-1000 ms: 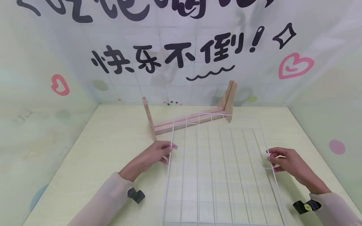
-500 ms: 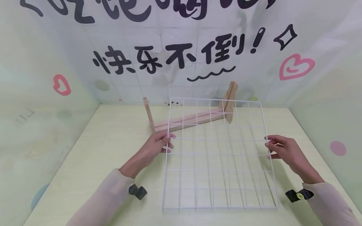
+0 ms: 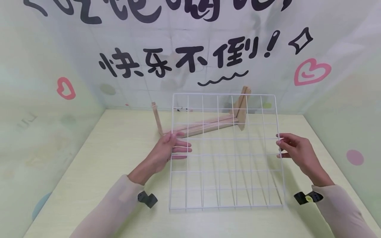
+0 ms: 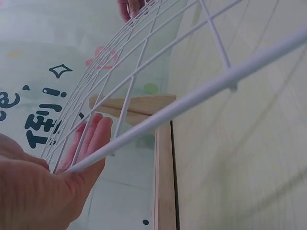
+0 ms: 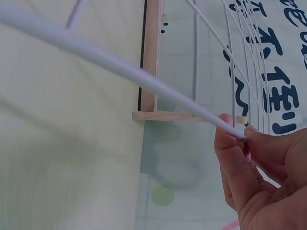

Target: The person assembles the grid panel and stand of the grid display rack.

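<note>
A white wire grid panel (image 3: pixel 219 138) stands tilted over the table between both hands. At its left edge is my left hand (image 3: pixel 165 148), the edge wire lying in the crook of the thumb, its fingers stretched out straight behind the wires. My right hand (image 3: pixel 296 150) pinches the right edge wire between thumb and fingertips, as the right wrist view shows of that hand (image 5: pixel 261 167). Behind the panel, a wooden stand (image 3: pixel 196 129) with a long bar and two uprights sits slantwise, partly seen through the wires.
The pale table (image 3: pixel 119 132) runs back to a printed backdrop (image 3: pixel 134 96) with black lettering and pink hearts. More printed sheeting (image 3: pixel 351 125) closes off both sides. The panel casts line shadows on the tabletop.
The panel's far edge has risen and it has moved away from the body, its whole lower edge now in view. Both hands moved forward with it; the left fingers straightened out.
</note>
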Motion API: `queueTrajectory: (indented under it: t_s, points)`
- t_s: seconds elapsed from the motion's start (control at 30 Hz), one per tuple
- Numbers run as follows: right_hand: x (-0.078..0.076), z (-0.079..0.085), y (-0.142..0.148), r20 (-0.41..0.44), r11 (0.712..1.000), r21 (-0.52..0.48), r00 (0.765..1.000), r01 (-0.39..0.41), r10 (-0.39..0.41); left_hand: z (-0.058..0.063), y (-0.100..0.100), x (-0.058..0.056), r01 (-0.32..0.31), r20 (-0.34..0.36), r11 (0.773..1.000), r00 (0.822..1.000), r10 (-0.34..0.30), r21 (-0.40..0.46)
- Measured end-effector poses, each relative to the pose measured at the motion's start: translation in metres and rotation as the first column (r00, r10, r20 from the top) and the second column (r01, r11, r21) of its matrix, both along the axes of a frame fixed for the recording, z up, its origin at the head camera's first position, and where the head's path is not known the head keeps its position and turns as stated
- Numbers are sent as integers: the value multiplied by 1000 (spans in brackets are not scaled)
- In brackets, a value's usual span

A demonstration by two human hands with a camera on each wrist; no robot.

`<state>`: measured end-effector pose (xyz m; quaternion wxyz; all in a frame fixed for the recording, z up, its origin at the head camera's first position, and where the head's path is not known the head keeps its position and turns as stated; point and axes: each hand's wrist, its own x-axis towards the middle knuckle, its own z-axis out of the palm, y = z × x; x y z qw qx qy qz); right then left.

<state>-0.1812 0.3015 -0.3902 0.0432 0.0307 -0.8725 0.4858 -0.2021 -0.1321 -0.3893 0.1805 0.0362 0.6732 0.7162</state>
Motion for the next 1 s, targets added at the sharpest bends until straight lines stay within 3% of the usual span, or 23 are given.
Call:
queueTrajectory:
  t_s: [0.27,0.47,0.63,0.83,1.0]
  points:
    - [-5,4,-4,-48,999,-26,998,31,-33,10,2,-2,-48,-62,998,997,50,37]
    - [-9,12,-9,-85,998,-25,995,51,-53,13,4,-5,-148,-114,987,981,154,64]
    - [-10,24,-15,-108,994,46,989,101,-96,18,6,-5,-209,-148,971,963,225,115]
    - [-11,39,-29,-141,970,174,979,169,-145,24,5,-4,-243,-238,957,931,275,157]
    - [-8,49,-44,-182,952,210,965,224,-188,26,6,-4,-256,-253,942,918,307,216]
